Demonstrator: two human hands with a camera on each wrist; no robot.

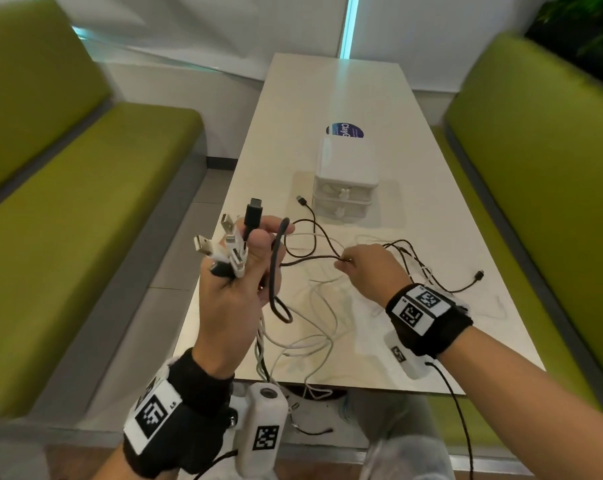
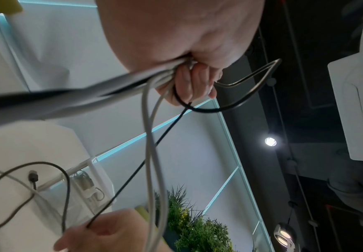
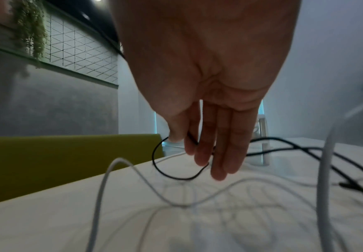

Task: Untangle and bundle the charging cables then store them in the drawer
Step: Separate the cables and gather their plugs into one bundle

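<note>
Plug ends (image 1: pixel 230 237) sit clamped in your left hand (image 1: pixel 236 289) above the table (image 1: pixel 449 237); your right hand (image 1: pixel 369 271) pinches one thin black cable (image 1: pixel 310 259). Draw it out slowly, easing crossings apart, never yanking.

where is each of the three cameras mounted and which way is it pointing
Head: worn on the head, facing forward and down at the white table and white drawer box; shows both forearms, the left hand gripping the plug ends.
Left wrist: under the left wrist, tilted up toward wall and ceiling; shows the left hand and, below, the right hand.
Right wrist: under the right wrist, low over the table; shows the right hand.
Shared: the thin black cable that the right hand pinches.
</note>
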